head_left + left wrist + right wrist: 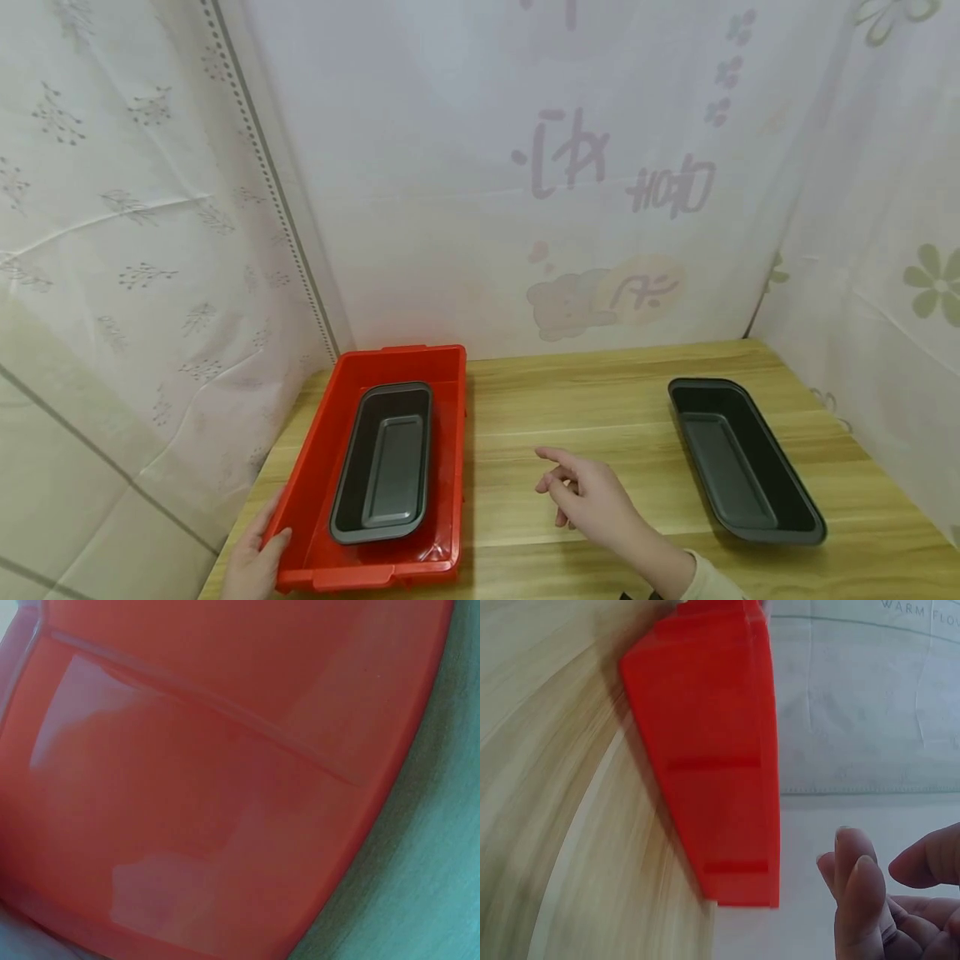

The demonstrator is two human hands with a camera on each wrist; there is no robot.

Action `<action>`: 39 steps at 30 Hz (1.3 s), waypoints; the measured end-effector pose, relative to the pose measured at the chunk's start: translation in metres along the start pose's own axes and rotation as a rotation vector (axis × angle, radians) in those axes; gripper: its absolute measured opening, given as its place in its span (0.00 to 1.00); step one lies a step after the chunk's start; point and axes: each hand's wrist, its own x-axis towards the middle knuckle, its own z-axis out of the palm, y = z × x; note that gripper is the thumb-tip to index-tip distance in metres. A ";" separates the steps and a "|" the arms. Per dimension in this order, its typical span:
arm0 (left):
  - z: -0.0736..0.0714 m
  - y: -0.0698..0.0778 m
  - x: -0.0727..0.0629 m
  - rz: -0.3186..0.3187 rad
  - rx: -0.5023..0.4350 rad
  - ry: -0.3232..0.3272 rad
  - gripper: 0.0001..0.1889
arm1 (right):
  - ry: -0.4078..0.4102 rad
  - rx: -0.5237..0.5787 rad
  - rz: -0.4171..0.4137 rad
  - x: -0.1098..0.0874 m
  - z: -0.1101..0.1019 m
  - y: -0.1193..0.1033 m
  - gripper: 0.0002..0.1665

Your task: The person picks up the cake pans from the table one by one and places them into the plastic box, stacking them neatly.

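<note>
At the left of the head view, a red plastic tray [352, 577] lies lengthwise on the table. My left hand [253, 560] grips its near left rim, thumb on the inner side and fingers outside. Inside the tray sits a dark grey loaf pan [397, 467]. The tray's glossy red wall [210, 795] fills most of the left wrist view. To the tray's right, my right hand [588, 493] is over the table with nothing in it, index finger reaching forward and the others loosely bent. In the right wrist view, the tray's outer side [705, 720] shows beyond the fingers.
A second dark loaf pan [727, 471] stands at the right of the wood-grain table [555, 400], slanted, with my right hand between it and the tray. Pale printed curtains [450, 208] hang behind the table and along both sides.
</note>
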 end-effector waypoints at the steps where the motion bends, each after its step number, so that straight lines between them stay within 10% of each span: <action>1: 0.000 0.000 0.000 -0.005 -0.003 -0.002 0.32 | 0.009 -0.013 0.005 -0.002 -0.003 0.002 0.24; 23: 0.000 -0.001 0.001 -0.079 -0.083 -0.020 0.33 | 0.150 -0.125 0.114 -0.038 -0.064 0.033 0.25; 39: -0.001 -0.004 -0.001 0.007 -0.017 0.005 0.33 | 0.284 -0.275 0.184 -0.062 -0.108 0.053 0.23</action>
